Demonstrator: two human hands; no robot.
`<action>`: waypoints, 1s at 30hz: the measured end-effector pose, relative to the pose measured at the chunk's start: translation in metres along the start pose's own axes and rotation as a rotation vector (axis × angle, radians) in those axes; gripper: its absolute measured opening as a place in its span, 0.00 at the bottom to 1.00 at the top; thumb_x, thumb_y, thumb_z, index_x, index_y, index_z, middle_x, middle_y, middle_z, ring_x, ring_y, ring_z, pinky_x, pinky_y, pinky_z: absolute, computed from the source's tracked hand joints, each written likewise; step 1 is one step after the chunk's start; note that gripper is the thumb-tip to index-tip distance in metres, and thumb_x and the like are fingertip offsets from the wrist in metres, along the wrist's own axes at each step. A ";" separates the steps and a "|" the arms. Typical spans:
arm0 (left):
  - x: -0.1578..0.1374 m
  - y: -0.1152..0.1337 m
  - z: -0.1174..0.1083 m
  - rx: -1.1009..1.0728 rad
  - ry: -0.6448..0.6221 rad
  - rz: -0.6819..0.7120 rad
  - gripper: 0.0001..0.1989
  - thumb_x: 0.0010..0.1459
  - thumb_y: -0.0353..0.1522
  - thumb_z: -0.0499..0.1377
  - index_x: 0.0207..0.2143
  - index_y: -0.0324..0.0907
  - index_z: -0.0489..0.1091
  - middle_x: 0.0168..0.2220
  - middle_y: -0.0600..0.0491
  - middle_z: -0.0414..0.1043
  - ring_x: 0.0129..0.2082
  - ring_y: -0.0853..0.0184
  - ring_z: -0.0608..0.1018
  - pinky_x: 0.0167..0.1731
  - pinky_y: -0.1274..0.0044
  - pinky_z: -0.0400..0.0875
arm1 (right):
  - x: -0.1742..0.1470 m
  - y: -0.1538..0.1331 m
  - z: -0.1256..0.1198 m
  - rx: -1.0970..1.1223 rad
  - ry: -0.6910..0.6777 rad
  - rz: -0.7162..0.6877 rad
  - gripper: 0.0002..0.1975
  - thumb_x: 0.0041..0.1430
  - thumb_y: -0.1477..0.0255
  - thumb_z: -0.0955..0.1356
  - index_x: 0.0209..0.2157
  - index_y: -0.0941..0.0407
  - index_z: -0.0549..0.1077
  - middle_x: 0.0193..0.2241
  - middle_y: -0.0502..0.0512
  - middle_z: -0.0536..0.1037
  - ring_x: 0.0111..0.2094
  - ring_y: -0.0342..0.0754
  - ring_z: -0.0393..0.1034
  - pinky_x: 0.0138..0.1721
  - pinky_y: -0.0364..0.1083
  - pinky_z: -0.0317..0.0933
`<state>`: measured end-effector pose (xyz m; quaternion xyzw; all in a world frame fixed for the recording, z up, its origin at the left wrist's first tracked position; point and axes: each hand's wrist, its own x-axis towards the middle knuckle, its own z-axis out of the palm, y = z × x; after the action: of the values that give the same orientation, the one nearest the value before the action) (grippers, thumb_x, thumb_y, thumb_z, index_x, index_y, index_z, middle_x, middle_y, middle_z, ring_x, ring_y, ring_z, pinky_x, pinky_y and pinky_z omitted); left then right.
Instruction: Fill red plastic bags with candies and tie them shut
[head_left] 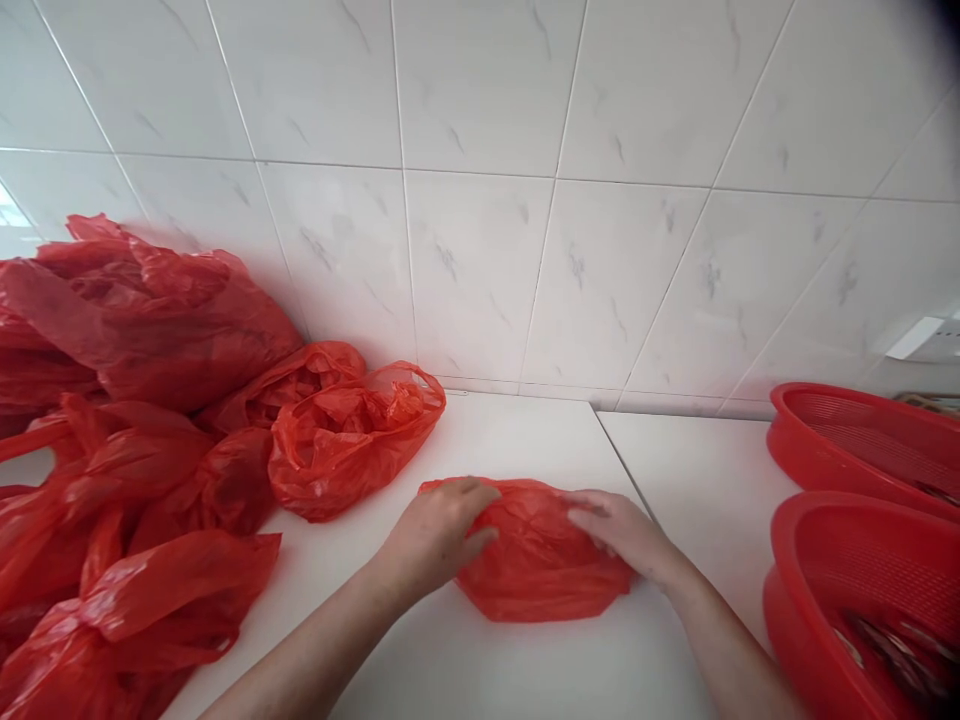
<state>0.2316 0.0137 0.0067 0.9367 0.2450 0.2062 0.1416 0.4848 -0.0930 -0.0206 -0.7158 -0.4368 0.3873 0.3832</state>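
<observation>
A crumpled red plastic bag (544,565) lies on the white tabletop in front of me, its sides gathered inward. On its left side rests my left hand (442,530), open, with the thumb apart from the curled fingers. My right hand (619,525) touches the bag's upper right side from the other end. Its fingers are stretched over the plastic and slightly spread. What the bag contains, if anything, is hidden.
At left is a heap of red plastic bags (150,330), with another loose red bag (352,440) beside it. Two red plastic baskets (784,520) stand at right; the nearer holds thin dark items I cannot identify. A tiled wall (480,270) rises behind the tabletop (420,660).
</observation>
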 end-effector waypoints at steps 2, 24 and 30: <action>0.004 -0.001 -0.003 0.033 0.195 0.008 0.12 0.60 0.30 0.50 0.43 0.45 0.70 0.39 0.50 0.72 0.38 0.63 0.73 0.38 0.72 0.67 | 0.001 0.001 -0.004 0.052 0.198 -0.016 0.20 0.55 0.56 0.64 0.42 0.54 0.75 0.18 0.46 0.65 0.21 0.42 0.60 0.23 0.41 0.54; 0.008 -0.061 0.033 -0.818 0.483 -0.582 0.17 0.48 0.45 0.60 0.32 0.40 0.69 0.31 0.54 0.71 0.32 0.66 0.72 0.35 0.76 0.66 | -0.070 -0.051 0.044 -0.710 0.369 -0.639 0.15 0.58 0.76 0.64 0.45 0.50 0.73 0.49 0.56 0.69 0.52 0.51 0.63 0.53 0.53 0.61; 0.006 -0.056 0.028 -0.773 0.448 -0.619 0.17 0.47 0.46 0.61 0.28 0.41 0.69 0.27 0.58 0.68 0.28 0.69 0.68 0.30 0.79 0.61 | -0.175 -0.055 -0.017 -0.861 0.567 -0.501 0.15 0.58 0.64 0.66 0.48 0.43 0.70 0.54 0.52 0.68 0.53 0.52 0.65 0.47 0.48 0.68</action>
<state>0.2264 0.0590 -0.0368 0.6335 0.4398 0.4247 0.4743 0.4265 -0.2403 0.0735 -0.7579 -0.5916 -0.1351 0.2395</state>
